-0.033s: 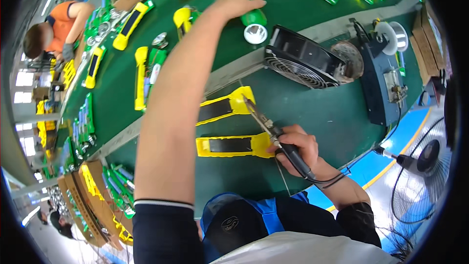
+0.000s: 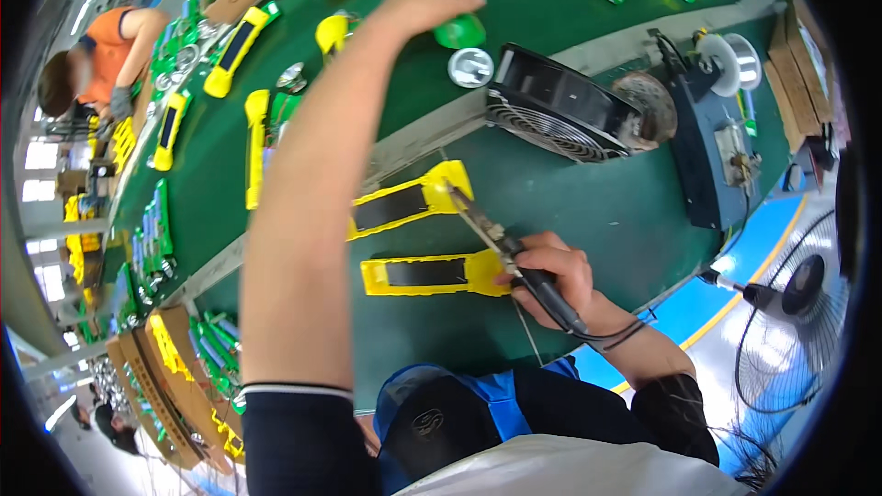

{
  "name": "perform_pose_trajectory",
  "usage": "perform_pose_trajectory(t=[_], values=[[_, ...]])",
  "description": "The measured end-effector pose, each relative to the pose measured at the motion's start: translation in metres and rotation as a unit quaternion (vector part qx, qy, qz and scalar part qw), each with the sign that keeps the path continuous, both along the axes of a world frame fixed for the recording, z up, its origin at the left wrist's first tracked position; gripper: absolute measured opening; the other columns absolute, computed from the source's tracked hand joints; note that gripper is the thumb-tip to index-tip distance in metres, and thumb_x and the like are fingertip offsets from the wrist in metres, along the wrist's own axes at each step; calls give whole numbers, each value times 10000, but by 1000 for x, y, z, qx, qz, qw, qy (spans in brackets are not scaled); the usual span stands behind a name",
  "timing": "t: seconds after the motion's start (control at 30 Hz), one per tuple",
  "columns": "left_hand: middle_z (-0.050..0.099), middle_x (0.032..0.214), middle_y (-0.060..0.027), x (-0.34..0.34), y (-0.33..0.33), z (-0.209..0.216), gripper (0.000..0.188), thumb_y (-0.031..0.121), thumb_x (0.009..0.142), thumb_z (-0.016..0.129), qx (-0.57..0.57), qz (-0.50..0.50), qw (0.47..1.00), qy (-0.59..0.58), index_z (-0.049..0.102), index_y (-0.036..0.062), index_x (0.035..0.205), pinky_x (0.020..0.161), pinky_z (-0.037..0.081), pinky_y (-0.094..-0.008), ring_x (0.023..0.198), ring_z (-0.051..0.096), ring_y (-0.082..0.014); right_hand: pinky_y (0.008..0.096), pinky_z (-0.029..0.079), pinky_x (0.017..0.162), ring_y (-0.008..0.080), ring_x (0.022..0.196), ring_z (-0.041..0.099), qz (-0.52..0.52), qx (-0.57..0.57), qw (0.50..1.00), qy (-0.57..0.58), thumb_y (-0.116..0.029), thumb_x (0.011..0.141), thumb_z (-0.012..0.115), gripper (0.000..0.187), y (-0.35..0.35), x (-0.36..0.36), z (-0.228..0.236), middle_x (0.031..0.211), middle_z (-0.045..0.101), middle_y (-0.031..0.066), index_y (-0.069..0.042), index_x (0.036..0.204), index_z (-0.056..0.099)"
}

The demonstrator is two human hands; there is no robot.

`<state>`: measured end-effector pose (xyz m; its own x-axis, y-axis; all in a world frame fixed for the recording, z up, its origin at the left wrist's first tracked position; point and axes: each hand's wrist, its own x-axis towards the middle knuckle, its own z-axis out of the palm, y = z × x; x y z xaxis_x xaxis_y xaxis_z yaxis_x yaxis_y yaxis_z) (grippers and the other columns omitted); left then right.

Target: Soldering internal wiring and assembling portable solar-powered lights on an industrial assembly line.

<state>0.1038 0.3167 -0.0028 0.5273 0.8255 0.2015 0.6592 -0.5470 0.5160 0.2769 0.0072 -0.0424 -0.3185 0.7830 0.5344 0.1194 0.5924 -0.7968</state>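
Note:
Across the bench, my left hand [image 2: 424, 2] reaches out with its thumb and fingers closed around a green lamp body [image 2: 459, 31]. A blue cylinder shows between the fingers, and a round silver reflector [image 2: 470, 67] lies at the near end. My right hand [image 2: 554, 280] grips the dark handle of a soldering iron [image 2: 542, 287], its cable trailing back along the wrist. The iron's tip is over the wide end of a yellow casing [image 2: 448, 182] with a dark panel; contact cannot be made out. Just nearer lies a second yellow casing [image 2: 432, 274]. My left forearm hides part of the bench.
Right of the casings stand a black fan [image 2: 560, 110] and a dark stand [image 2: 707, 147] with a wire spool [image 2: 738, 64]. More yellow casings [image 2: 237, 50] and green parts line the bench's far side. A co-worker [image 2: 106, 60] sits far left. A floor fan [image 2: 799, 303] stands right.

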Motion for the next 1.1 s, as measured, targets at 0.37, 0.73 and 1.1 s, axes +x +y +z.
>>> perform_pose_trajectory(t=[0.37,0.73,1.1], values=[[622,1004,-110,-120,-343,86,606,230,885,576,-206,241,914,-254,275,92,1392,781,451,-264,899,601,-160,320,493,655,210,797,615,21,-1,999,-28,-36,812,627,327,-1,-13,-5,890,577,115,-22,1092,457],[593,1034,-160,-91,-428,37,412,43,850,547,-271,186,936,-130,421,65,1241,717,502,-337,770,622,-254,324,457,797,216,863,576,-90,116,989,-26,-169,868,595,324,-15,31,20,993,567,159,-29,1121,448],[521,846,-49,-82,-389,-5,141,35,681,639,70,-58,993,-75,581,58,808,595,454,-330,750,525,-225,299,362,638,165,709,453,-14,-268,919,289,-221,868,543,224,-90,40,-5,806,510,108,-35,960,460]])
